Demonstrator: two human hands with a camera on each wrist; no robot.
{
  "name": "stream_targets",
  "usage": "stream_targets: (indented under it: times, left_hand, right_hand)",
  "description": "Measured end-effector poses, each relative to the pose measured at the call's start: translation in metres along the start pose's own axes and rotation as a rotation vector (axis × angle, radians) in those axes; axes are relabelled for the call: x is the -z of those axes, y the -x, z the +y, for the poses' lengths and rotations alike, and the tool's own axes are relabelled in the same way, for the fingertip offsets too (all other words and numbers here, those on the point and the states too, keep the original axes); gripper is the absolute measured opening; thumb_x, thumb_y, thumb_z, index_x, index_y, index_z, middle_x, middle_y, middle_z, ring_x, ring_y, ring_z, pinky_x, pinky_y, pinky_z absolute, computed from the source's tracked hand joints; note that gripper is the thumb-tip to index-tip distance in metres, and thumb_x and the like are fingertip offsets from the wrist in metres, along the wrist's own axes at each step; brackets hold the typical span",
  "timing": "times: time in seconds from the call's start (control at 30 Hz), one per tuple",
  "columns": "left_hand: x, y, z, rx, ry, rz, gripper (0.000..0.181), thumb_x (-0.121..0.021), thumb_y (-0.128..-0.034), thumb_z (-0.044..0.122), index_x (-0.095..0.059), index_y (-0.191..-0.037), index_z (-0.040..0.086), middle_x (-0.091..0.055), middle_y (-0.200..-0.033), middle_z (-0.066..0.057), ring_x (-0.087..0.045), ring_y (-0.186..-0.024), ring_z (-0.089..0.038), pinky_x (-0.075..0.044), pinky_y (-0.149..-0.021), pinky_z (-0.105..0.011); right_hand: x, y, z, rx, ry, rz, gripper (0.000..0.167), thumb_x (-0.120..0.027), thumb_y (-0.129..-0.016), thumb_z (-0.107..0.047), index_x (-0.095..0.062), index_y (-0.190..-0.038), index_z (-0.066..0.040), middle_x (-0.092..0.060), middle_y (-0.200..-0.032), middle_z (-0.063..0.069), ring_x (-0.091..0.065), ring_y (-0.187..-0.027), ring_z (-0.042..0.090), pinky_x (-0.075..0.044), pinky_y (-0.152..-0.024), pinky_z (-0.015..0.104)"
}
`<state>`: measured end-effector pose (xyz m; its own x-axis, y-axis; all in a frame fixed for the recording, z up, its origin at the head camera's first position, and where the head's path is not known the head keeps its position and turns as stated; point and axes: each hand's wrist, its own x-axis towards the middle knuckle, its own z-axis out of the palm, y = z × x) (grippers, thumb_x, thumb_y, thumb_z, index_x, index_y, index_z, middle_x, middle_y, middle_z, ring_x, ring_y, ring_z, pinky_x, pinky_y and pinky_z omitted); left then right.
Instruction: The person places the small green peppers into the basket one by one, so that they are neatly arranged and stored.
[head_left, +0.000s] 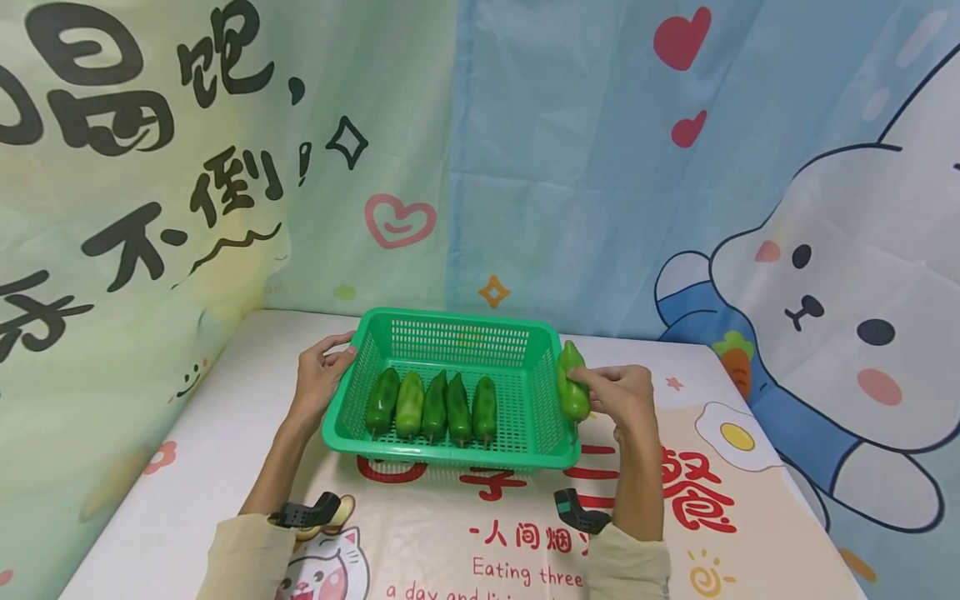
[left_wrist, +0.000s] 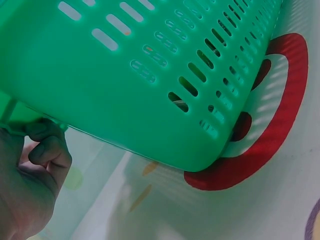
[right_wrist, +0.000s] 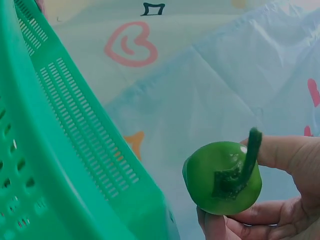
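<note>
A green plastic basket [head_left: 450, 454] with slotted walls sits on the table. My left hand [head_left: 318, 379] grips its left rim; in the left wrist view the curled fingers [left_wrist: 47, 147] are at the rim's edge. Several green peppers [head_left: 422, 407] lie side by side in the left and middle part of the basket, stems towards me. At the basket's right rim, my right hand [head_left: 622, 396] pinches another green pepper [head_left: 572, 387] between thumb and fingers. In the right wrist view this pepper [right_wrist: 220, 175] shows its stem end, apart from the basket wall.
A printed cloth [head_left: 442, 550] with red lettering covers the table. Behind it hangs a printed curtain [head_left: 555, 167] with hearts and a white cartoon animal. Black cameras [head_left: 307, 510] are strapped to both wrists. Inside the basket, its right floor [head_left: 525, 417] shows bare mesh.
</note>
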<state>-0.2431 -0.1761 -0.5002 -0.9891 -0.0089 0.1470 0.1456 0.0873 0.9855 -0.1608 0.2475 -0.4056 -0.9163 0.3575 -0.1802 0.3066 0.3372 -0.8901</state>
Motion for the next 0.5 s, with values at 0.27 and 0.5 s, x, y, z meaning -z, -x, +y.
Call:
stream_targets:
  times: [0.27,0.5]
  left_hand:
    - [0.000,0.000,-0.001,-0.007,0.003,-0.007,0.044,-0.060,-0.1141,0.018,-0.058,-0.153,-0.003,-0.083,-0.098,-0.010,-0.077,-0.073,-0.004,-0.064,-0.065,-0.020]
    - [0.000,-0.001,-0.001,-0.009,-0.010,-0.002,0.044,-0.060,-0.1141,0.018,-0.058,-0.153,-0.003,-0.082,-0.105,-0.020,-0.077,-0.074,-0.004,-0.065,-0.066,-0.020]
  right_hand:
    - [-0.015,-0.001,-0.005,0.039,-0.022,-0.030,0.046,-0.080,-0.098,-0.027,-0.076,-0.122,0.013,-0.072,-0.123,0.027,-0.074,-0.086,0.018,-0.068,-0.077,0.026]
    - [-0.033,0.002,-0.008,0.040,0.003,-0.049,0.044,-0.084,-0.095,-0.026,-0.077,-0.117,0.012,-0.072,-0.122,0.029,-0.075,-0.086,0.020,-0.067,-0.078,0.029]
